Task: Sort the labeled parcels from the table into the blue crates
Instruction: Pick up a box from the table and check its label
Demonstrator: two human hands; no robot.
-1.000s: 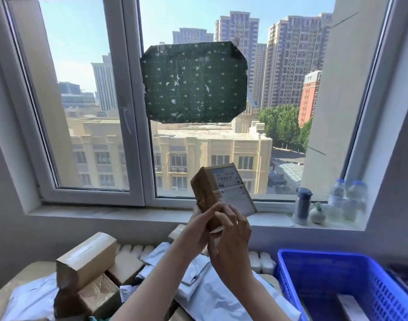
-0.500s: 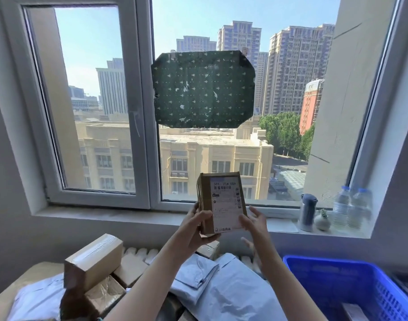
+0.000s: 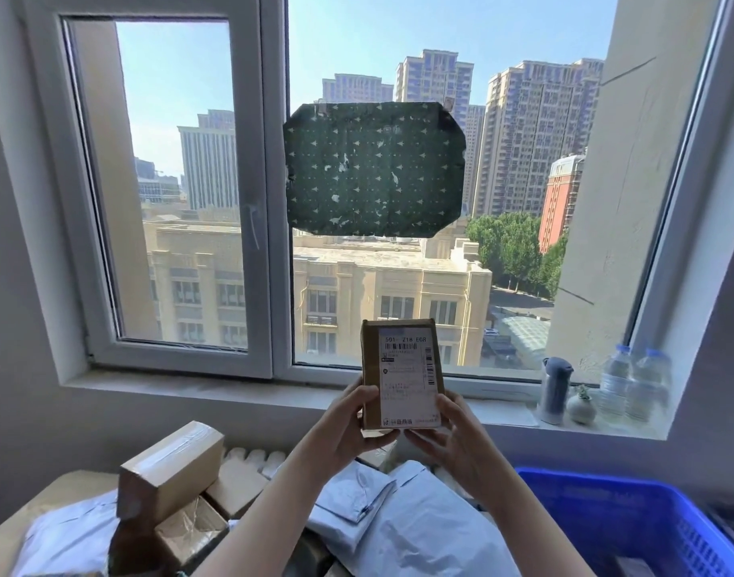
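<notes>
A small brown cardboard parcel (image 3: 402,373) with a white shipping label is held upright in front of the window, label facing me. My left hand (image 3: 348,431) grips its left edge and lower corner. My right hand (image 3: 452,437) holds its right edge and underside. Below lie more parcels on the table: a taped brown box (image 3: 169,472), smaller boxes (image 3: 190,535) and white mailer bags (image 3: 402,522). A blue crate (image 3: 631,518) stands at the lower right.
On the windowsill (image 3: 232,393) at the right stand a dark flask (image 3: 554,389), a small round pot (image 3: 579,406) and two water bottles (image 3: 631,389). A green patterned sheet (image 3: 373,168) hangs on the window glass. A white radiator (image 3: 252,458) shows behind the parcels.
The parcel has turned from tilted to upright with its label facing me. My right hand moved from over the parcel's front to its right edge, and the view shifted left.
</notes>
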